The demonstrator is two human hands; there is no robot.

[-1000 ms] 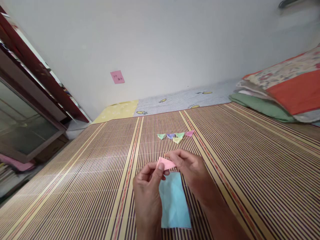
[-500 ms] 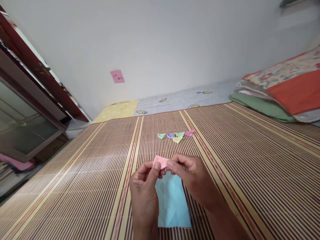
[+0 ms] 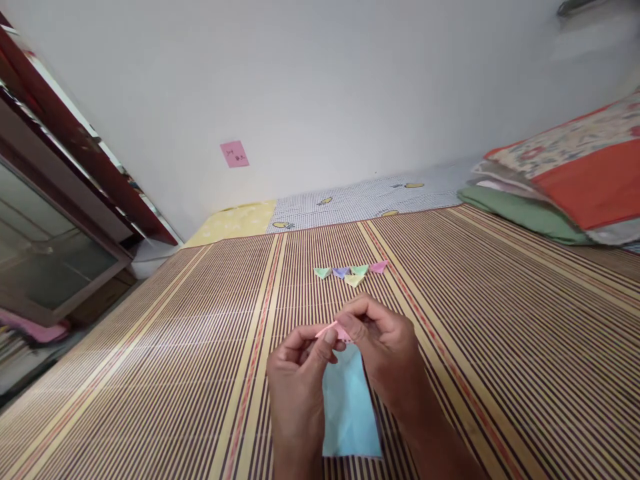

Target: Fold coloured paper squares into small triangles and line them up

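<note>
Both hands pinch a small folded pink paper (image 3: 336,330) above a striped bamboo mat (image 3: 200,347). My left hand (image 3: 299,377) grips its left end with thumb and forefinger. My right hand (image 3: 383,340) holds its right end, fingers curled over it, so most of the paper is hidden. Under the hands a light blue sheet of paper (image 3: 350,407) lies flat on the mat. Farther away sits a row of several small folded paper triangles (image 3: 353,272) in green, purple, yellow and pink.
A stack of folded bedding and pillows (image 3: 565,180) lies at the far right. Patterned sheets (image 3: 350,200) run along the white wall, which bears a pink note (image 3: 235,154). A dark wooden cabinet with glass (image 3: 55,227) stands at the left.
The pink paper has been turned and folded smaller between the fingers; it now shows nearly edge-on. Both hands stay at about the same spot above the blue sheet.
</note>
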